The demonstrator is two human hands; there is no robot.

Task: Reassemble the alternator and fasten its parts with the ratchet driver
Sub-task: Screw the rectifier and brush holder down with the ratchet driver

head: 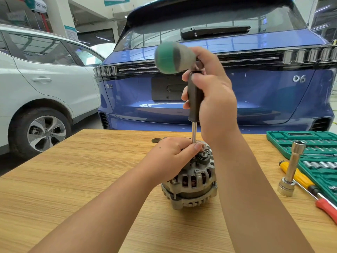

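Observation:
The grey metal alternator [193,181] stands upright on the wooden table [82,170], a little right of the middle. My left hand [171,157] grips its top, fingers curled over the upper housing near the driver's shaft. The ratchet driver [194,95] stands vertical above it, with a dark handle, a steel shaft and a blurred green and grey grip at its top end. My right hand [213,95] is wrapped round the dark handle. The shaft's tip meets the alternator's top, hidden behind my left fingers.
At the right lie an open green socket set case [313,156], a tall steel socket on a base [291,168], a yellow-handled screwdriver [297,175] and a red-handled tool [328,209]. A blue car [255,88] and a white car [36,84] stand beyond the table's far edge.

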